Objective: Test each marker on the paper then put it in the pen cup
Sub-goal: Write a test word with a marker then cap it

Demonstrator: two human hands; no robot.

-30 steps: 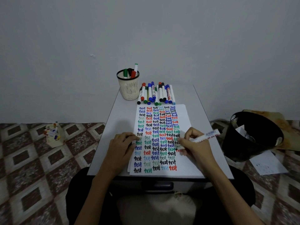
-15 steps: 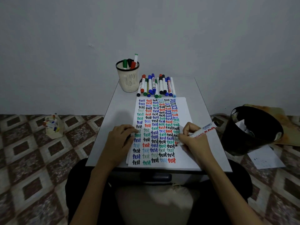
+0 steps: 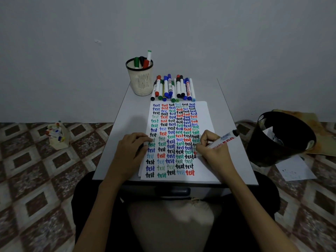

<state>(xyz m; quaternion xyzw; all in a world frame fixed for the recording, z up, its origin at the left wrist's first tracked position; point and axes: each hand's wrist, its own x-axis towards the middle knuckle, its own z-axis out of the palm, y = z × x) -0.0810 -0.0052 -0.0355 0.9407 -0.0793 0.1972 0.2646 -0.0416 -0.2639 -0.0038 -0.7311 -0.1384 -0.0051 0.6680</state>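
Fingers (image 3: 205,137) of right hand (image 3: 213,151) pinch marker (image 3: 223,140), tip at paper's (image 3: 204,113) right side; left hand's (image 3: 130,151) bent fingers pin its left edge. Light, steady strokes look wisest.

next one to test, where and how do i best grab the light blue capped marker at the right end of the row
Pinch the light blue capped marker mid-barrel, from above and the right: it lies flat, its right side is free, its left is close beside the red-lettered marker.

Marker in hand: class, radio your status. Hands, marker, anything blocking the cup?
Right hand grips marker, tip on paper. Left hand rests on paper. Loose markers beside pen cup; mouth unobstructed.
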